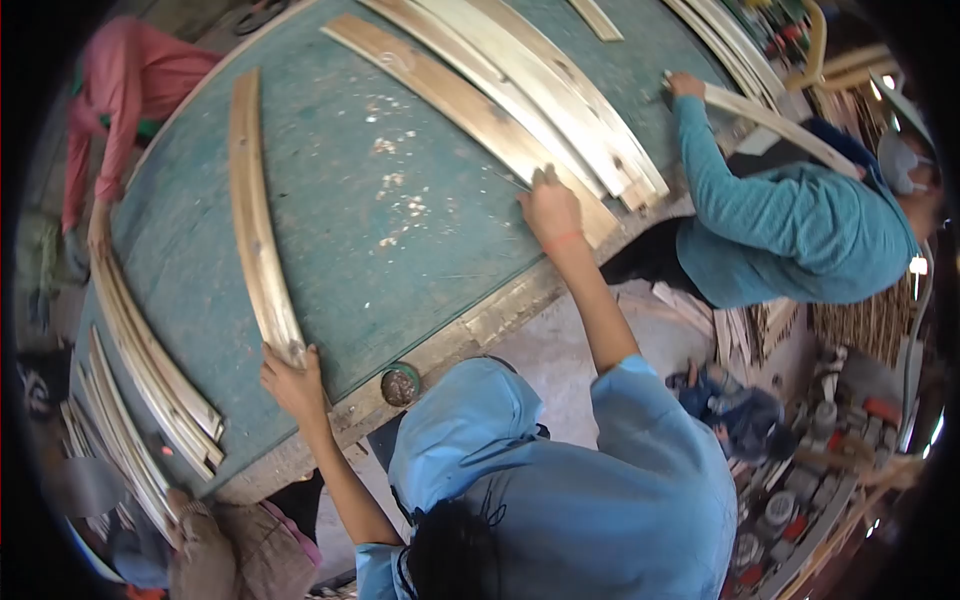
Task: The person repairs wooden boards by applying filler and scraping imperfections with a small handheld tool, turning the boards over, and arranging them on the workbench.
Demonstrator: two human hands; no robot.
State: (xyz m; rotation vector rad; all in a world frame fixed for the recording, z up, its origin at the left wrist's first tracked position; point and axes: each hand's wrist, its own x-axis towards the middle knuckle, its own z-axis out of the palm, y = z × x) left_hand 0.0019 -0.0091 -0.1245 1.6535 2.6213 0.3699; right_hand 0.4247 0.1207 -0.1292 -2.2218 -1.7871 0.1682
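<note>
Left hand [290, 380] is partly closed on the near end of the left strip [255, 190], thumb on one side, fingers on the other. Right hand [553, 212] has its fingers bent over the near part of the right strip [450, 110]; can't tell if it pinches the wood or only presses on it. Orange-red band [564, 241] on the right wrist. Left strip lies flat on the green tabletop [340, 250], gently bowed, browner at the far end, paler near the hand, dark knots, lengthwise line along the near half. Right strip also curved, brown at the far end, lighter nearer, next to a group of pale strips [570, 100]. Light scraps [385, 190] scattered between the two strips. Round container [400, 384] sits at the table edge, right of the left hand. Co-worker in teal [790, 230] holds another strip [780, 125]; co-worker in pink [130, 80] has a hand at a stack of strips [150, 350].
</note>
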